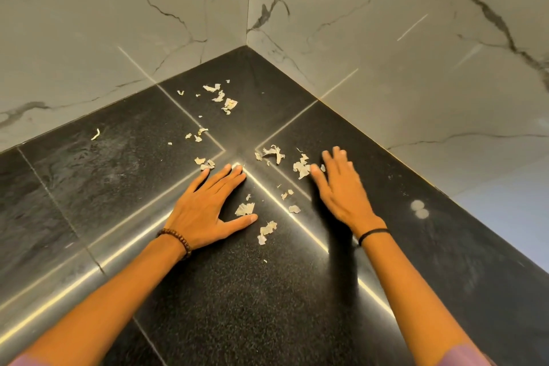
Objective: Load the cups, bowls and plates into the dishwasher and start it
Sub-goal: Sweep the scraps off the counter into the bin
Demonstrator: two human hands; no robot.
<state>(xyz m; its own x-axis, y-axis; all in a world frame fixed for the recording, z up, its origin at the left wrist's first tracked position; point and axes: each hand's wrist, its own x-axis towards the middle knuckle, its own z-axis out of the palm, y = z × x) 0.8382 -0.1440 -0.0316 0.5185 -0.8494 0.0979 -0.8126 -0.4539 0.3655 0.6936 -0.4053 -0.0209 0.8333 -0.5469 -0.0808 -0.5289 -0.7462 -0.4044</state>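
Note:
No cup, bowl, plate or dishwasher is in view. My left hand (208, 211) lies flat on a black speckled countertop (237, 291), fingers straight and pointing toward the corner, thumb spread. My right hand (338, 187) also lies flat on the counter to the right, fingers straight and slightly blurred, touching a pale torn scrap (301, 168). Neither hand holds anything. Several pale scraps, like torn paper or peel, are scattered on the counter between and beyond the hands.
The counter runs into a corner (246, 47) formed by two white marble-veined walls (386, 38). More scraps (222, 98) lie near the corner. A pale round smudge (419, 208) marks the counter at the right. Light streaks reflect off the counter's seams.

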